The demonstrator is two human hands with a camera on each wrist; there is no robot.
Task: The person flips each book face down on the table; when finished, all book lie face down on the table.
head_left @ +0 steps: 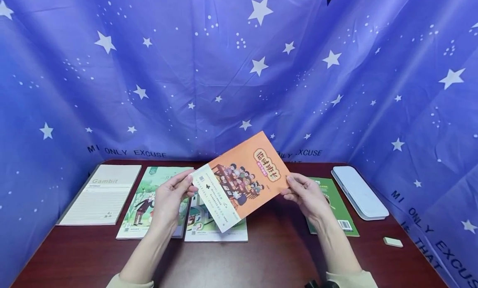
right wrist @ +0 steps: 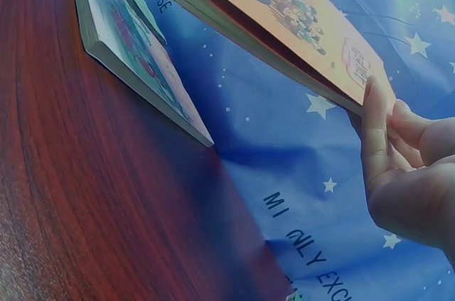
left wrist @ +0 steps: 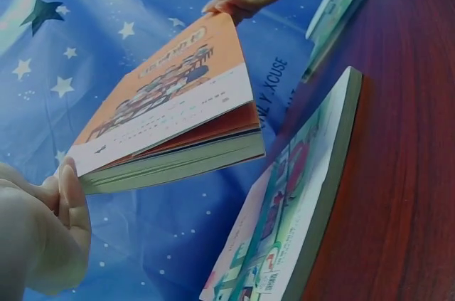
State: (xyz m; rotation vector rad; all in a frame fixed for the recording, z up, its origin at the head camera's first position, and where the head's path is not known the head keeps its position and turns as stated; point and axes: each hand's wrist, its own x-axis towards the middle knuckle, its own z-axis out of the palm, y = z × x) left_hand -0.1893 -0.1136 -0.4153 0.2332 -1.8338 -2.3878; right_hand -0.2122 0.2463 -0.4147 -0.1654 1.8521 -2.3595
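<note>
An orange book [head_left: 244, 176] with a white band along one side is held tilted in the air, above the table. My left hand [head_left: 171, 196] pinches its white-band corner between thumb and fingers. At the opposite side, my right hand [head_left: 308, 196] pinches the orange edge. In the left wrist view the cover of the orange book [left wrist: 167, 94] stands slightly apart from its pages. Beneath it lies a book with a coloured picture cover [head_left: 216, 225], partly hidden by the raised one. A green illustrated book [head_left: 138, 209] lies behind my left hand.
At the far left of the dark red table [head_left: 239, 263] is a cream Gambit notebook [head_left: 101, 196]. Partly behind my right hand lies a green book [head_left: 337, 209]. A white case [head_left: 358, 192] and a small eraser-like block [head_left: 393, 242] are at the right. Starry blue cloth [head_left: 224, 72] surrounds the table.
</note>
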